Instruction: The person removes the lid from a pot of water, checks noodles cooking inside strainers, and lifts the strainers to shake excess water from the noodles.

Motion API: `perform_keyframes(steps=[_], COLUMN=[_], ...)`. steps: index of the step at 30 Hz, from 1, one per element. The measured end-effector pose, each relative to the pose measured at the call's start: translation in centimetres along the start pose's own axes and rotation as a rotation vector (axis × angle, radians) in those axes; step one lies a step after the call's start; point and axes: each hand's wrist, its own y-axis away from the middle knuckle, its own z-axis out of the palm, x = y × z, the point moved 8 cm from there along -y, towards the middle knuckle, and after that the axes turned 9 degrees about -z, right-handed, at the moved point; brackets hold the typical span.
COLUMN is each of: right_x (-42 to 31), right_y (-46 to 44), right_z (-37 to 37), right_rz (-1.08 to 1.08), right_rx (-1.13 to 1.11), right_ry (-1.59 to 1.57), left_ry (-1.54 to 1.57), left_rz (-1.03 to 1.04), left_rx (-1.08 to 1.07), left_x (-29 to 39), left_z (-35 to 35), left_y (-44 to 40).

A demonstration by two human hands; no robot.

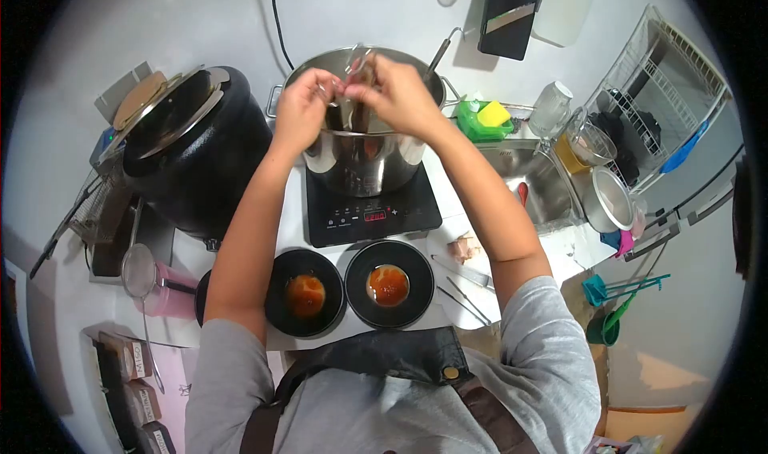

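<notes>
Above a large steel pot (364, 166), my left hand (304, 106) and my right hand (396, 94) come close together with bent, pinching fingers. Between them is a thin, clear piece that looks like plastic film (360, 58); its exact kind I cannot make out. The fingers partly hide it and the pot's inside. Under the pot sits a black induction cooker (372, 222) with a red lit display. In front of it, two black bowls (282, 316) (390, 320) each hold some orange-brown sauce.
A black soup warmer (200, 158) with its lid raised stands left. Nearby is a pink pitcher (172, 298) with a strainer. To the right are a cutting board (456, 314) with chopsticks, a steel sink (552, 186), a yellow sponge (494, 115) and a wire rack (640, 78).
</notes>
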Motion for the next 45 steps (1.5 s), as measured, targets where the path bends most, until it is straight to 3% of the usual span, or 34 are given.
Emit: perform_keyframes(steps=[2,4,6,8,11,14,17,20,22,24,26,30,32,39,44,45], right_x=[0.7,1.5,2.1,1.9,2.8,3.8,3.0,5.0,4.0,0.4,-3.3,-7.7,-9.0,-9.4,-8.4,-8.7], right_y=[-0.7,-1.0,-1.2,-1.7,-1.6,-1.6,-1.2,-1.9,-1.8,-0.2,2.8,11.2,13.5,15.0,14.8,13.8], right_z=[-1.4,-0.9,-0.8,-0.8,-4.1,-4.7,-7.1,-7.5,-8.4,-10.5,-10.8,-7.3,-5.6,-3.8,-4.6,-5.1], right_rz=[0.157,0.121,0.109,0.070,0.045,0.219,0.176,0.242,0.227,0.127,0.039,-0.550,-0.644,-0.648,-0.676,-0.615], right_rx=[0.043,0.060,0.315,0.328,0.614,0.615,0.777,0.684,0.742,0.831,0.774,0.694,0.662,0.582,0.694,0.752], right_ry=[-0.036,-0.104,-0.503,-0.562,-0.765,-0.494,-0.578,-0.522,-0.586,-0.575,-0.547,-0.398,-0.271,-0.287,-0.341,-0.174], left_ry=[0.056,0.092,0.147,0.141,0.139,0.078,0.004,-0.026,-0.036,0.087,0.082,0.070,0.089,0.047,0.055,0.047], left_rz=[-0.048,-0.034,0.003,0.002,-0.009,0.012,0.011,0.001,0.005,-0.036,-0.059,-0.087,-0.051,-0.036,0.006,0.007], left_rx=[0.119,0.139,0.126,0.127,0.158,0.215,0.236,0.208,0.181,0.150,0.142,0.182,0.188,0.144,0.160,0.165], left_x=[-1.6,-1.1,-1.0,-0.8,-0.8,-0.7,-0.7,-0.8,-0.5,-0.7,-0.8,-0.9,-1.1,-1.4,-1.2,-1.1], left_z=[-1.7,-1.9,-1.6,-1.2,-1.1,-1.1,-1.2,-0.9,-1.0,-1.1,-1.6,-2.3,-2.8,-2.7,-2.9,-2.9], left_y=[-1.2,-1.6,-2.5,-2.7,-3.0,-3.0,-3.4,-3.1,-3.3,-2.9,-2.3,-1.5,-1.2,-1.1,-1.2,-1.3])
